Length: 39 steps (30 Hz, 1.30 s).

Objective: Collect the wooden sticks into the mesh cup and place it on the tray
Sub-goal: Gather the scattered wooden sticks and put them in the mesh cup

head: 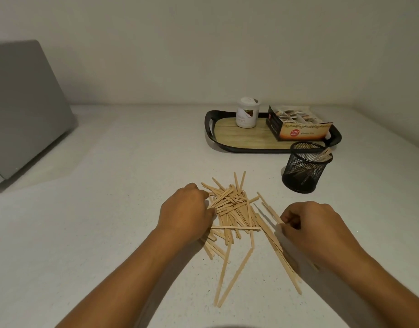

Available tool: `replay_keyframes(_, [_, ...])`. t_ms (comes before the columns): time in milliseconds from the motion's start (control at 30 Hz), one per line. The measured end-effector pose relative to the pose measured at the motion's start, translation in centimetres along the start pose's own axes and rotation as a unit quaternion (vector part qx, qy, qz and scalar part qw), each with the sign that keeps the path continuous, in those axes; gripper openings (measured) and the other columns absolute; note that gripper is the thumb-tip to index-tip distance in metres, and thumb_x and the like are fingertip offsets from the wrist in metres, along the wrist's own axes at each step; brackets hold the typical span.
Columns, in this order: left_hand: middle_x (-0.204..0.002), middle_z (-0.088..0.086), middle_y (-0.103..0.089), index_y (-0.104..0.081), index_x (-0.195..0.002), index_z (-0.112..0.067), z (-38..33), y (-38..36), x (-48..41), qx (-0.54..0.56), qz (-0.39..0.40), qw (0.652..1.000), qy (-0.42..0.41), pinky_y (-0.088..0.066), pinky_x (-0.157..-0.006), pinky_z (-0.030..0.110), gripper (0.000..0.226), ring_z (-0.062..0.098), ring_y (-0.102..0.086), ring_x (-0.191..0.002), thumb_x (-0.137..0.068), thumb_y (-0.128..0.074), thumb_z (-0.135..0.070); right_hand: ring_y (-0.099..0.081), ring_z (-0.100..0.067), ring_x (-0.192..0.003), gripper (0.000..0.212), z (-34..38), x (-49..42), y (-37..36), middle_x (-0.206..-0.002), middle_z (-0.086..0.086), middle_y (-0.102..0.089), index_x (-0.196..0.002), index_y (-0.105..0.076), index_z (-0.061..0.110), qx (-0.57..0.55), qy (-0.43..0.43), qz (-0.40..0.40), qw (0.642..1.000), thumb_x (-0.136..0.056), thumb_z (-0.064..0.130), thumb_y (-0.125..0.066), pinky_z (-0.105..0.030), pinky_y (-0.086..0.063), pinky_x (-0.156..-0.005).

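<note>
Two bare forearms come in from the bottom edge and reach forward over the pale worktop (104,221).

Far to the left, a grey slanted slab (23,107) stands on the worktop against the wall, well apart from everything else.

The left hand (184,214) lies knuckles-up on the left edge of the pile. Its fingers are bent down onto the wooden sticks (234,209), but the back of the hand hides the fingertips, so I cannot tell whether it actually grips any.

The sticks lie in a loose, crisscrossed heap between the two hands. A few longer ones fan out toward the camera and some run under the right wrist.

The right hand (310,228) rests at the right side of the pile. Its fingers are curled and its thumb is pressed in, pinching the ends of a few sticks.

Further back and to the right sits the tray (209,129), black-rimmed with a wood-look floor. A white jar (247,113) stands on its left half and an open box of sachets (298,125) on its right.

The black mesh cup (305,168) stands upright on the worktop, not on the tray, just in front of the tray's near right rim. It cannot be told whether they touch. A few sticks already lean inside the cup, toward its right rim.
</note>
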<state>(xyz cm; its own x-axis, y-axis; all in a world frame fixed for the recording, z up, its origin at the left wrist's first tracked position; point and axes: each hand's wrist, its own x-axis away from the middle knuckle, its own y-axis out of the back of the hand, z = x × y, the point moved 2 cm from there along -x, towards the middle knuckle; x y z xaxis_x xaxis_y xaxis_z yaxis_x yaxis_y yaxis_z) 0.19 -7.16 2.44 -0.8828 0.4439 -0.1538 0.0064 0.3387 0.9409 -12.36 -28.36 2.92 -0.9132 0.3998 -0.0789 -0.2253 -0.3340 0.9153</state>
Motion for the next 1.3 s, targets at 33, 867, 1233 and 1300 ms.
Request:
replay_keyframes(33, [-0.106,-0.002,-0.059,-0.070,-0.103,-0.023,-0.1,-0.1,-0.3,-0.018,0.010,1.000,-0.003,-0.049,-0.069,0.032,0.029,0.017,-0.058,-0.094,-0.090,-0.061,-0.047,-0.062,-0.006,-0.064,0.010,-0.1,0.0,0.1,-0.073,0.011,-0.066,-0.084,-0.069,0.033,-0.003,0.001,-0.007,1.000,-0.086,0.023,-0.071,-0.024,-0.057,-0.067])
replay_keyframes(867, [-0.072,0.004,-0.049,-0.047,-0.081,-0.018,-1.1,1.3,1.3,0.438,0.039,0.892,0.108,-0.038,-0.058,0.031,0.024,0.018,-0.046,-0.063,-0.103,-0.042,-0.026,-0.063,-0.005,-0.051,0.008,4.0,0.0,1.6,-0.065,-0.003,-0.073,-0.074,-0.075,0.018,-0.383,0.016,-0.043,0.923,-0.079,0.014,-0.080,-0.013,-0.049,-0.049])
replay_keyframes(1233, [-0.055,-0.001,-0.050,-0.063,-0.100,-0.007,-4.3,0.3,3.0,0.537,0.051,0.836,0.102,-0.042,-0.048,0.015,0.024,0.015,-0.053,-0.047,-0.102,-0.041,-0.018,-0.075,-0.022,-0.061,0.004,7.3,-1.4,-1.7,-0.069,-0.008,-0.077,-0.087,-0.075,0.007,-0.491,-0.044,0.017,0.870,-0.086,0.011,-0.074,-0.031,-0.058,-0.056])
replay_keyframes(1300, [-0.061,-0.007,-0.055,-0.061,-0.093,-0.015,-4.2,0.2,3.2,0.519,0.054,0.849,0.085,-0.043,-0.051,0.019,0.024,0.009,-0.055,-0.050,-0.103,-0.039,-0.019,-0.074,-0.022,-0.057,0.004,7.5,-1.3,-2.0,-0.068,-0.010,-0.077,-0.089,-0.074,0.005,-0.521,-0.055,0.036,0.851,-0.087,0.008,-0.073,-0.023,-0.055,-0.049])
